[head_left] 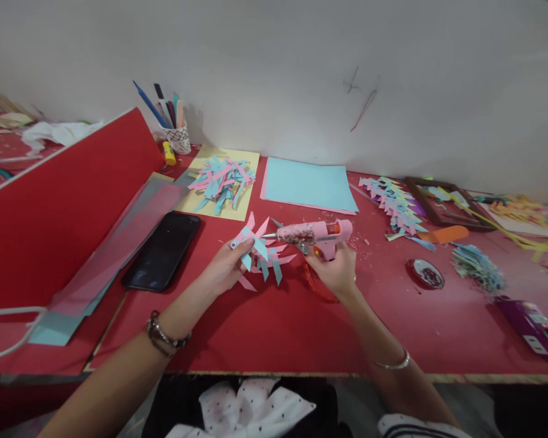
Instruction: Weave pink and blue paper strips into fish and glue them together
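Between the thumb and fingers of my left hand (228, 264) is a chain of folded pink and blue paper strips (265, 258), its pointed ends sticking out. My right hand (338, 267) is wrapped round the handle of a pink glue gun (315, 233). The gun's metal nozzle points left and meets or nearly meets the paper strips; I cannot tell if it touches. Below the gun lie red-handled scissors (318, 285), partly hidden by my right hand. Behind, a heap of cut pink and blue strips (223, 181) rests on a yellow sheet (237, 210).
A black phone (163, 250) and long paper strips (119, 243) lie left, beside a raised red board (68, 201). Blue paper (308, 182) is at the back, near a pen cup (179, 140). Right are a folded paper chain (395, 204), a small round dish (424, 274) and a purple box (532, 328).
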A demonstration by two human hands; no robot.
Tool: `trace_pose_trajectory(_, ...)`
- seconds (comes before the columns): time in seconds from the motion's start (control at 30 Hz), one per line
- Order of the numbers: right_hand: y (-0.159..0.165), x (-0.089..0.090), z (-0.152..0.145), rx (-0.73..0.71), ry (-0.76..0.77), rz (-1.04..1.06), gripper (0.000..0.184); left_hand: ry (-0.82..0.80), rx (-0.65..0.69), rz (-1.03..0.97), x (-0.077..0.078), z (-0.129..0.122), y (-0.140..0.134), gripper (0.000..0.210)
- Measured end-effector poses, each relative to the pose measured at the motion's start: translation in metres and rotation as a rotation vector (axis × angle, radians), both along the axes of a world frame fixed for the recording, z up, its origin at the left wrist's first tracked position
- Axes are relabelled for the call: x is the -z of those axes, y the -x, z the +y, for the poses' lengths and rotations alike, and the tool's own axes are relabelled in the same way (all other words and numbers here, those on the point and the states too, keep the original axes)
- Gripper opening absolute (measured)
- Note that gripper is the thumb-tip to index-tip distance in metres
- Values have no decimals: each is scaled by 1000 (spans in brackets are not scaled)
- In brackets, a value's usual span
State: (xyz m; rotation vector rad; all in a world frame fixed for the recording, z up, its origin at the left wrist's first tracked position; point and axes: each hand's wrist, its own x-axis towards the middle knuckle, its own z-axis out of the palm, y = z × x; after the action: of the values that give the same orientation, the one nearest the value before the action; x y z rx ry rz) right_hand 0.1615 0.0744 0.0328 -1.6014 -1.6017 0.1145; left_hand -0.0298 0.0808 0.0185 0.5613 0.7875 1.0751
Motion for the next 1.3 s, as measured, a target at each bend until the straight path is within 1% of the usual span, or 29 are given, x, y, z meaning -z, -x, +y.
trace_pose_trajectory(0.17,-1,0,0,-16,7,2,23,28,-11,48,-2,0,-1,27)
trace_pose_trajectory(0.47,-2,1,0,26,-27,20,22,27,-8,37,-5,0,-1,26)
trace_pose_trajectory(0.73,-4,2,1,60,-16,10,22,21,-5,38,-8,-2,-1,26)
trace_pose_trajectory(0.97,-5,2,0,39,-29,-4,20,6,-1,13,-7,-1,-1,26)
trace_pose_trajectory(1.17,-3,4,1,-2,-80,-35,21,23,-9,2,-7,-1,-1,26)
trace_pose_trajectory(1.3,-2,5,1,-5,-124,-70,22,-25,2,-6,-3,0,0,25)
